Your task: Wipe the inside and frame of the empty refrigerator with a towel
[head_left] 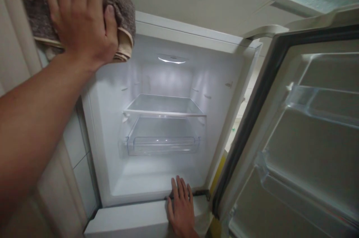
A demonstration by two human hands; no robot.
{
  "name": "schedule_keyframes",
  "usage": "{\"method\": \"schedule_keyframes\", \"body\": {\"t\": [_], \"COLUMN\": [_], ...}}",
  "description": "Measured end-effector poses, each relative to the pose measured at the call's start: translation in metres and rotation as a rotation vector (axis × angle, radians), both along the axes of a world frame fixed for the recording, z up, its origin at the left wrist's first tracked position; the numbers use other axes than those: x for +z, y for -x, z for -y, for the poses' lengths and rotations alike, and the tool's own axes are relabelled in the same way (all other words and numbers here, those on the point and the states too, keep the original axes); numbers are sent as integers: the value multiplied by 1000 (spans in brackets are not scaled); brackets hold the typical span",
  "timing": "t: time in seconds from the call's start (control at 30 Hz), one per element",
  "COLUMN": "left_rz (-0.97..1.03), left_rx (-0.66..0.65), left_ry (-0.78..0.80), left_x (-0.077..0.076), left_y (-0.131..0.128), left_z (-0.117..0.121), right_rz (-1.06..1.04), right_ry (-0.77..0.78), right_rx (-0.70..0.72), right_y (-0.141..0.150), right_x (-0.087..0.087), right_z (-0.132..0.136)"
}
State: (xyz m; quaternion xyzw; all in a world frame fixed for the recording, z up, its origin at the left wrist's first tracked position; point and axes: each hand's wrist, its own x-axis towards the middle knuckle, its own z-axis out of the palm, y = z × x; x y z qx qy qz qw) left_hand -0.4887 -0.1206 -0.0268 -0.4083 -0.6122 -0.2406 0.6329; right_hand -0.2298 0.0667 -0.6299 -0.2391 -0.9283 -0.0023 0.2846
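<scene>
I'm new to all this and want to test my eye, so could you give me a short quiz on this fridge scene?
1. True or false: the left hand is on the cloth.
2. Where is the right hand?
A) On the cloth
B) By the lower front edge of the fridge compartment
C) Out of view
3. Fill in: the fridge door stands ____.
Key: 1 true; 2 B; 3 open

Nothing legible on the refrigerator (179, 36) here, folks, and that tiny green mark (233, 130) beyond is too small to read!
</scene>
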Motion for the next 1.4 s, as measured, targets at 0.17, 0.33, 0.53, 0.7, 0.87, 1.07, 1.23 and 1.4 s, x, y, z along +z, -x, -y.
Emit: {"method": "schedule_keyframes", "body": {"t": [0.17, 0.33, 0.53, 0.7, 0.87, 1.07, 1.23, 1.4], "left_rz": [39, 504, 721, 953, 1046, 967, 878, 811], "left_rx": [50, 109, 111, 152, 204, 150, -7, -218], "left_ry": [-115, -334, -376, -339, -185, 69, 363, 653], "left_x": [-40, -89, -263, -431, -519, -529, -525, -522], "left_y": [5, 3, -9, -37, -68, -68, -83, -136], "left_z": [2, -1, 5, 14, 43, 81, 53, -67], "right_rz": [45, 87, 87, 80, 50, -40, -32, -26], "right_ry": [64, 120, 150, 151, 131, -2, -30, 22], "right_rx": [-11, -16, -3, 3, 27, 128, 127, 76], "right_y": [-2, -2, -3, -4, -4, -41, -80, -78], "right_x": [11, 24, 28, 29, 32, 9, -19, -26], "right_z": [4, 10, 12, 12, 10, 15, 35, 43]}}
